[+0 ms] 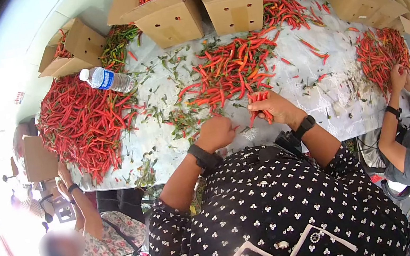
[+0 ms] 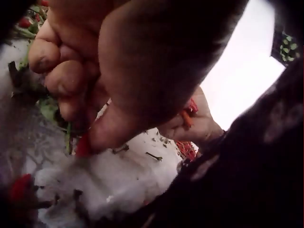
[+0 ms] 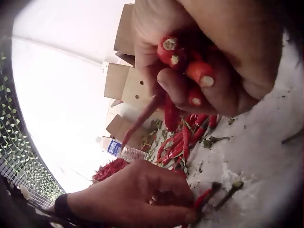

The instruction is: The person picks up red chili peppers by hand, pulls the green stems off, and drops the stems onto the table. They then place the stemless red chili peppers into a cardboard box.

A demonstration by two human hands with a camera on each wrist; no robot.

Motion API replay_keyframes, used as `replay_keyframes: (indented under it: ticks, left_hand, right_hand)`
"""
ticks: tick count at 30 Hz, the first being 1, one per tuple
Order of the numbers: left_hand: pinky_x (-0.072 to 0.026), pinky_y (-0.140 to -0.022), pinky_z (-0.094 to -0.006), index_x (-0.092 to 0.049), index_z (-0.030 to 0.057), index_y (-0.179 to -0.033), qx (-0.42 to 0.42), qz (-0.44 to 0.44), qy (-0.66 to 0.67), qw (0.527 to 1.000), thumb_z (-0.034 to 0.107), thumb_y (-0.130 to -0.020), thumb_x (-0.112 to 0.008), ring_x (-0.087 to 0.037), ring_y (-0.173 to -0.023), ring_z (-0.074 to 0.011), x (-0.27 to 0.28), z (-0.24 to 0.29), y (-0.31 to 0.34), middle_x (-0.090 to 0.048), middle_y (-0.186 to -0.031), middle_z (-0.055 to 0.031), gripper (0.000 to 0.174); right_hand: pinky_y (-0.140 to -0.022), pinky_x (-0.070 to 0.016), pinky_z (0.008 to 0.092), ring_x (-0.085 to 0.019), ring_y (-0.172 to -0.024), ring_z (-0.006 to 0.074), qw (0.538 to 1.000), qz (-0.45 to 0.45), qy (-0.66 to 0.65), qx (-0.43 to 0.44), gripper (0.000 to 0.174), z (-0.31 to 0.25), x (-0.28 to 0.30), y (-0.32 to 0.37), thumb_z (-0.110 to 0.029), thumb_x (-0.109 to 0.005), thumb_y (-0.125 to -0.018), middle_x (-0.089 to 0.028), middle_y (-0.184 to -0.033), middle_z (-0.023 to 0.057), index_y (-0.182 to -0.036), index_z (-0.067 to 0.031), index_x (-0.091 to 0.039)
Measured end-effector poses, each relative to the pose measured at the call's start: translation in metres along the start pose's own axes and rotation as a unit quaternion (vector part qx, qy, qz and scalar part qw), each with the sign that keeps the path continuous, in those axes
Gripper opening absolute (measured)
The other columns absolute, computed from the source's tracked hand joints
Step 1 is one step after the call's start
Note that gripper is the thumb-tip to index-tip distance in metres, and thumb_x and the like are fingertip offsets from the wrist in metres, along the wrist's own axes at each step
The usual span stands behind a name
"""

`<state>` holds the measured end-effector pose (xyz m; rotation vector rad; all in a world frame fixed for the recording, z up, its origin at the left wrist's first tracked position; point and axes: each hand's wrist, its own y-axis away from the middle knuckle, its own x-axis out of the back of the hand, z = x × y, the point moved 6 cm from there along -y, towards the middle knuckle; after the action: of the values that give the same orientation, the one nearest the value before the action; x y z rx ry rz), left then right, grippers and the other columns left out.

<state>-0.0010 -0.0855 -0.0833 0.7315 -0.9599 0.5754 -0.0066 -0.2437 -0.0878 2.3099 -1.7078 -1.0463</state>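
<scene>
My right hand (image 1: 280,109) grips several red chilies (image 1: 259,106); in the right wrist view their stemless ends (image 3: 169,44) stick out of the curled right hand (image 3: 213,57). Just left of it, low over the near part of the table, my left hand (image 1: 215,134) pinches a red chili (image 2: 83,145) between thumb and fingers, its green stem showing in the left wrist view. The left hand (image 3: 137,194) also appears at the bottom of the right wrist view. Beyond both hands lies a loose pile of red chilies (image 1: 233,70) with green stems.
A large chili heap (image 1: 81,126) fills the left, with a water bottle (image 1: 107,80) on it. Cardboard boxes (image 1: 237,10) stand along the far side. Picked stems (image 1: 183,123) litter the table (image 1: 313,100). Other people work at the left and right, the right one at another pile (image 1: 378,55).
</scene>
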Motion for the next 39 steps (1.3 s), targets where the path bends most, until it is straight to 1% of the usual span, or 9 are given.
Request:
replay_keyframes:
  ticks: [5,7,13,17,19,32,34,36,39]
  left_hand:
    - [-0.0464,-0.055,-0.0362,-0.060,0.0036,-0.078,-0.016,0.063,0.216,0.974,0.024,-0.075,-0.059,-0.059,-0.056,-0.0252,0.032,0.000,0.003,-0.062,-0.069,-0.0105,0.021]
    - [-0.0449,-0.054,-0.0276,-0.057,0.0027,-0.087,0.087,-0.039,0.521,0.849,0.018,-0.082,-0.054,-0.058,-0.058,-0.0145,0.031,0.003,0.005,-0.062,-0.071,-0.0053,0.017]
    - [-0.0448,-0.054,-0.0222,-0.056,-0.0002,-0.098,0.077,-0.011,0.586,0.807,0.017,-0.086,-0.052,-0.056,-0.059,-0.0081,0.043,-0.002,0.006,-0.060,-0.077,-0.0018,0.021]
    - [-0.0457,-0.055,-0.0231,-0.058,0.0002,-0.093,0.101,0.041,0.571,0.814,0.014,-0.085,-0.053,-0.056,-0.057,-0.0085,0.054,-0.006,0.011,-0.060,-0.074,-0.0023,0.017]
    - [-0.0463,-0.055,-0.0238,-0.060,-0.0008,-0.084,0.065,0.063,0.424,0.901,0.011,-0.083,-0.053,-0.056,-0.057,-0.0087,0.066,-0.003,0.011,-0.060,-0.069,-0.0031,0.014]
    - [-0.0465,-0.051,-0.0268,-0.058,-0.0026,-0.076,0.052,0.103,0.375,0.920,0.008,-0.081,-0.049,-0.059,-0.053,-0.0136,0.073,-0.005,0.000,-0.060,-0.061,-0.0073,0.014]
    - [-0.0462,-0.050,-0.0287,-0.059,-0.0020,-0.073,0.049,0.176,0.256,0.949,0.009,-0.080,-0.050,-0.059,-0.051,-0.0161,0.083,-0.007,-0.004,-0.059,-0.058,-0.0093,0.016]
    - [-0.0455,-0.049,-0.0323,-0.060,-0.0001,-0.070,0.056,0.250,0.250,0.934,0.012,-0.078,-0.052,-0.059,-0.049,-0.0195,0.081,-0.018,-0.008,-0.058,-0.055,-0.0116,0.017]
    - [-0.0456,-0.056,-0.0425,-0.060,0.0024,-0.069,0.145,0.273,0.252,0.917,0.017,-0.075,-0.052,-0.057,-0.059,-0.0348,0.090,-0.036,-0.006,-0.058,-0.063,-0.0174,0.018]
  right_hand:
    - [-0.039,-0.0366,0.0191,-0.048,-0.046,0.0061,0.999,0.001,0.051,0.010,0.013,-0.003,-0.009,-0.004,-0.012,-0.065,-0.076,-0.058,-0.065,0.0026,-0.083,-0.0023,-0.059]
    - [-0.038,-0.0349,0.0192,-0.047,-0.046,0.0058,0.998,0.000,0.063,0.016,0.015,-0.010,-0.021,-0.005,-0.014,-0.065,-0.076,-0.057,-0.063,0.0016,-0.081,-0.0017,-0.060]
    - [-0.034,-0.0330,0.0203,-0.045,-0.044,0.0061,0.985,0.037,0.152,0.074,0.017,-0.025,-0.031,-0.019,-0.014,-0.065,-0.076,-0.054,-0.059,0.0019,-0.085,-0.0004,-0.059]
    - [-0.033,-0.0316,0.0214,-0.043,-0.041,0.0071,0.990,0.062,0.092,0.087,0.017,-0.029,-0.027,-0.025,-0.016,-0.066,-0.076,-0.052,-0.056,0.0014,-0.082,-0.0018,-0.058]
    - [-0.032,-0.0310,0.0216,-0.043,-0.041,0.0073,0.990,0.071,0.089,0.083,0.017,-0.029,-0.026,-0.027,-0.017,-0.067,-0.076,-0.051,-0.055,0.0011,-0.080,-0.0024,-0.058]
    - [-0.036,-0.0318,0.0232,-0.042,-0.041,0.0065,0.976,0.123,0.130,0.123,0.020,-0.039,-0.030,-0.023,-0.020,-0.068,-0.076,-0.051,-0.056,-0.0008,-0.074,-0.0037,-0.057]
    - [-0.039,-0.0334,0.0237,-0.042,-0.043,0.0068,0.960,0.134,0.199,0.145,0.020,-0.046,-0.038,-0.022,-0.020,-0.068,-0.075,-0.052,-0.056,-0.0008,-0.074,-0.0030,-0.057]
    - [-0.046,-0.0362,0.0251,-0.044,-0.049,0.0075,0.887,0.145,0.330,0.288,0.022,-0.065,-0.054,-0.017,-0.019,-0.068,-0.074,-0.051,-0.057,-0.0005,-0.074,-0.0013,-0.055]
    - [-0.049,-0.0375,0.0247,-0.045,-0.053,0.0074,0.900,0.147,0.296,0.283,0.022,-0.099,-0.066,-0.011,-0.018,-0.068,-0.075,-0.050,-0.056,0.0003,-0.074,-0.0003,-0.055]
